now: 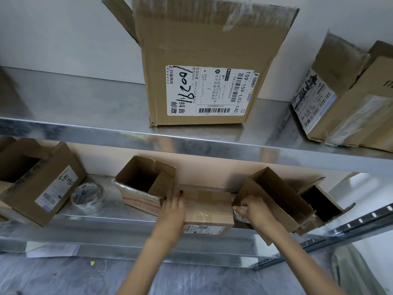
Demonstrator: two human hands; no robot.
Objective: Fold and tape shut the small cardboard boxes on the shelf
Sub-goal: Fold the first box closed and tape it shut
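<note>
Here, on the lower shelf (106, 218) of a metal rack, the small box (209, 209) sits at the front edge, near the middle, flaps folded down, with a strip of clear tape (204, 213) running across its top from end to end. A white shipping label (202, 228) shows on its front face. Left hand (172, 211) lies over the left end of the small box, fingers fairly straight and pointing toward the back wall, pressing down, not curled round anything. Right hand (254, 210) is at the right end of the small box, fingers curled round a tape roll (239, 216), which is mostly hidden by them; the roll sits against the box's top right corner. Just left of the small box, touching or nearly so, stands an open box with red print (138, 196), flaps up. Just right stands a tilted open box (274, 201), and beyond that a second open box (319, 207) with a dark inside. Further left on the same shelf: a spare tape roll (87, 199) lying flat, and a labelled open box (42, 188) with handwritten digits on its label. On the upper shelf (85, 107) a large open box (204, 60) with a big shipping label stands centre; a taped box (344, 99) leans at the right edge of view. Below the rack, a sheet of paper (53, 250) lies on the grey floor (85, 277).
</note>
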